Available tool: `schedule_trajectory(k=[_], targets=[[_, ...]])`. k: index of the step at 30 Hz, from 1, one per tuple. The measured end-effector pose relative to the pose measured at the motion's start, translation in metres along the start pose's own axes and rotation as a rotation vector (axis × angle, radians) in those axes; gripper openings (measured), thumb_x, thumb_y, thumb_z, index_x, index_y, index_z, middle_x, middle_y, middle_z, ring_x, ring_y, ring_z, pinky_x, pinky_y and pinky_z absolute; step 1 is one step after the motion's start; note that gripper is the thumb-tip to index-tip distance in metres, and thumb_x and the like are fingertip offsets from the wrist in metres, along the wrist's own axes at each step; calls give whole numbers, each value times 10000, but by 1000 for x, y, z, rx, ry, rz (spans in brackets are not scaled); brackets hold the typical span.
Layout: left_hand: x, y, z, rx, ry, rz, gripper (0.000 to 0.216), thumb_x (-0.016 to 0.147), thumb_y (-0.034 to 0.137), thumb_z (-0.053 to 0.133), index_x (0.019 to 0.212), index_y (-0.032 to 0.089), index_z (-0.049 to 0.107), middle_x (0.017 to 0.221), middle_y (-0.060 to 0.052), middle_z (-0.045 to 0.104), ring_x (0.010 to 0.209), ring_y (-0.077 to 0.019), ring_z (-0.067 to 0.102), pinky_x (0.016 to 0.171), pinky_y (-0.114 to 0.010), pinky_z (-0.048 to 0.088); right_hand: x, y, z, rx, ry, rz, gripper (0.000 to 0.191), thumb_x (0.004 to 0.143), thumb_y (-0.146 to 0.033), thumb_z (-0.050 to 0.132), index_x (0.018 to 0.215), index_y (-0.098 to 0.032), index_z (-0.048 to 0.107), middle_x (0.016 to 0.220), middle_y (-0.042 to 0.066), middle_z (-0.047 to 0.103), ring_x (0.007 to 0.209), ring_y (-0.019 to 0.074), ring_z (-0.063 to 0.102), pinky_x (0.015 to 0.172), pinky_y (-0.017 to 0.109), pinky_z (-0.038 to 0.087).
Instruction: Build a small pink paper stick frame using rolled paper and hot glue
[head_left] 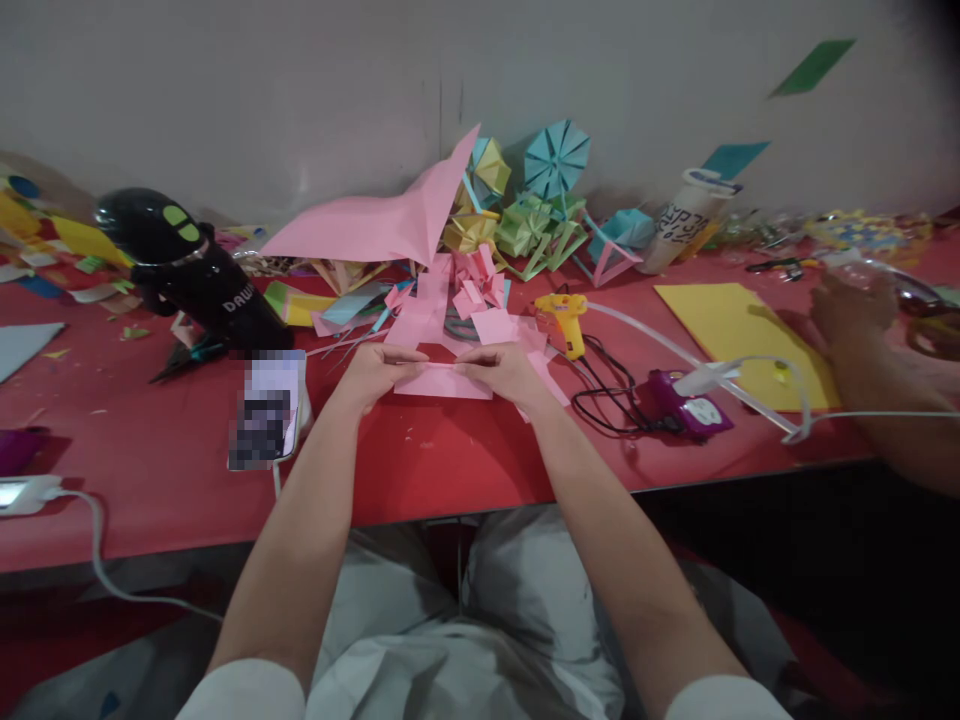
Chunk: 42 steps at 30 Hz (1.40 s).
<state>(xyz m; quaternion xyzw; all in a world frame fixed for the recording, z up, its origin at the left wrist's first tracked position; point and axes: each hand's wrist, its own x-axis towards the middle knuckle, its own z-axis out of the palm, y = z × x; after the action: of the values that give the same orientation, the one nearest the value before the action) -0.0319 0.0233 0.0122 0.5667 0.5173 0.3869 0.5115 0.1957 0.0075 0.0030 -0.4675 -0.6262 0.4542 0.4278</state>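
Pinching pink paper (442, 383) along its far edge, thumb against fingers, with left hand (381, 372) at one end and right hand (499, 368) at the other; closed on it from both sides. Held at or just above the red table (427, 470), near its front edge; cannot tell whether touching the surface. Apparently mid-fold: turned or creased along the far edge, by the look of it, with the near part flat. Judged done: small folded pink pieces (480, 280) heaped just beyond, and, against the wall (337, 100), a pleated blue fan (557, 158) and green shapes (523, 228), finished-looking. Judged left: most of the folding on the held piece, plus loose pink sheets (499, 325) lying just past the hands, seemingly unworked. Likewise not cut down: a big pink sheet (367, 225), draped behind. No gluing in hand; to the right, untouched, a yellow glue gun (568, 318). Farther right, flat, a yellow sheet (739, 335), beside a co-worker's hand (855, 305), too blurred to tell whether gripping anything. To the left, phone (270, 410) and black bottle (232, 300). Cannot tell how many pieces remain.
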Motion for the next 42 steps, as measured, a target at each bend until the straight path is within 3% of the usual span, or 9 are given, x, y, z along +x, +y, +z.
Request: schedule_trajectory(k=[12, 22, 32, 42], targets=[[-1, 2, -1, 56, 13, -3, 393, 543, 434, 879, 833, 181, 801, 817, -79, 763, 797, -225, 683, 790, -355, 518, 3, 8, 0, 36, 6, 27, 194, 687, -345, 779, 785, -178, 768, 850, 71, 761, 803, 190, 684, 761, 332, 546], [6, -4, -6, 233, 79, 215, 199, 692, 341, 767, 804, 177, 783, 857, -61, 759, 842, -213, 676, 831, -342, 510, 3, 8, -6, 90, 56, 43, 202, 652, -340, 808, 776, -184, 777, 852, 68, 773, 811, 196, 697, 785, 340, 556], [-4, 10, -8, 104, 60, 80, 358, 587, 428, 861, 825, 167, 797, 860, -78, 766, 818, -221, 676, 815, -348, 513, 2, 2, -9, 79, 68, 44, 263, 679, -380, 801, 844, -176, 799, 906, 79, 783, 839, 197, 705, 800, 334, 554], [-5, 11, -10, -2, 80, -41, 394, 478, 388, 919, 783, 170, 798, 753, -58, 746, 723, -186, 651, 770, -331, 509, 2, 1, -10, 59, 40, 84, 286, 678, -392, 797, 868, -179, 806, 900, 77, 782, 825, 196, 696, 746, 319, 553]])
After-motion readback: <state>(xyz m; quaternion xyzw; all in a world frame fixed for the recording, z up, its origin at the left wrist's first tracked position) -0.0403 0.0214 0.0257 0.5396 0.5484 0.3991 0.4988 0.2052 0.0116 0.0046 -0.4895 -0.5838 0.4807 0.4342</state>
